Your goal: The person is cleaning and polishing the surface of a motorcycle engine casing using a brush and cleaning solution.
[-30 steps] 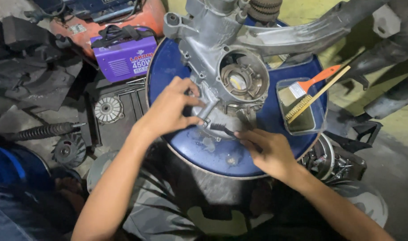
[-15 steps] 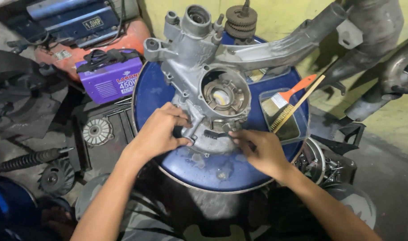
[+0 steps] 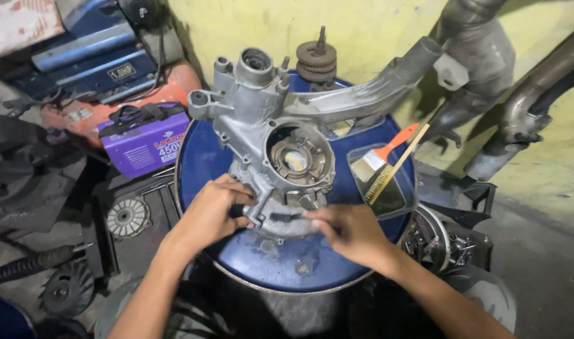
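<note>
Here the grey engine casing lies flat on the blue drum top, its open bore facing up. The left hand clamps its lower edge to steady it, fingers curled. The right hand, palm down, pinches a small dark tool against the casing's near rim.

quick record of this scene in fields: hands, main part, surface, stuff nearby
left hand: left hand grips the lower edge of the engine casing
right hand: right hand pinches a small dark tool, tip against the casing's lower edge
main part: grey metal casing with a round opening, long arm reaching up right
surface: blue drum top, casing lies on it
on drum: clear tray holding a paintbrush with an orange handle
behind: gear stack
left of drum: purple box
</note>
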